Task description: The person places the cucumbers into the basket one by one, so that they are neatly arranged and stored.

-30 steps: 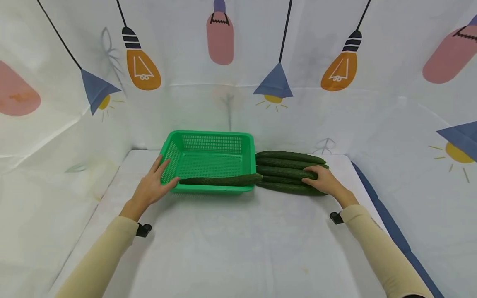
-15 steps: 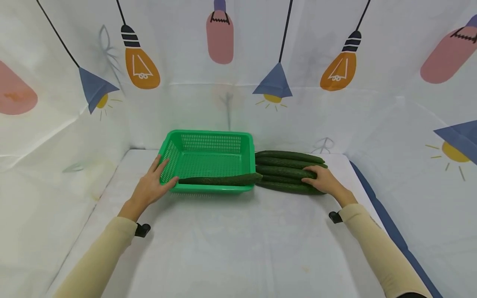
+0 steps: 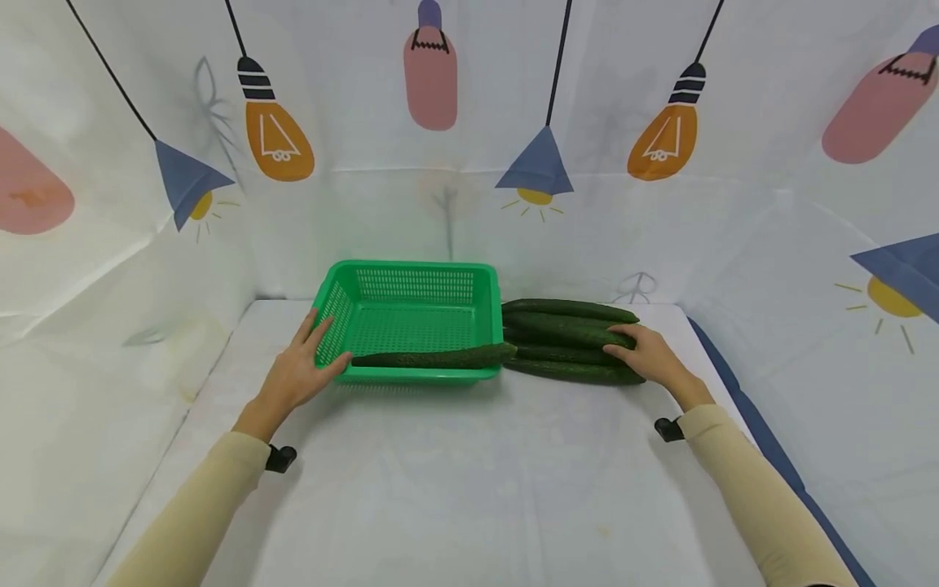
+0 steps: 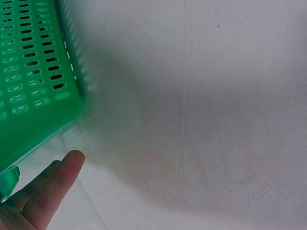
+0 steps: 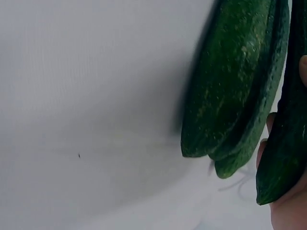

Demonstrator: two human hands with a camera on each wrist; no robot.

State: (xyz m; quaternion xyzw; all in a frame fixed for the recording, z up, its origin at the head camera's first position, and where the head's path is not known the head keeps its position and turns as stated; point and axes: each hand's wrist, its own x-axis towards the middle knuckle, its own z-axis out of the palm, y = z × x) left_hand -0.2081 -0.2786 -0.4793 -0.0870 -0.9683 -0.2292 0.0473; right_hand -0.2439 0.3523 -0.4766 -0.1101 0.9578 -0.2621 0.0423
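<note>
My left hand (image 3: 297,377) rests at the left front corner of a green plastic basket (image 3: 421,376), fingers fairly straight along its side. In the left wrist view fingers (image 4: 55,189) lie beside the basket wall (image 4: 43,115). One cucumber (image 3: 433,358) lies along the basket's front side, its right tip over the rim. Right of the basket, several cucumbers (image 3: 572,372) lie side by side on the table. My right hand (image 3: 653,359) grips the right end of a cucumber (image 3: 565,330) among them. In the right wrist view this cucumber (image 5: 285,148) stands apart from the others (image 5: 225,86).
A white cloth covers the table (image 3: 469,481). White curtains (image 3: 381,212) printed with lamps and bulbs hang behind and at both sides. A blue strip (image 3: 763,432) runs along the right table edge. A black wrist camera (image 3: 281,459) sits at the left cuff, another (image 3: 668,430) at the right.
The right hand has moved slightly right, and the gripped cucumber has shifted slightly up over its neighbours. The left hand and basket have stayed in place.
</note>
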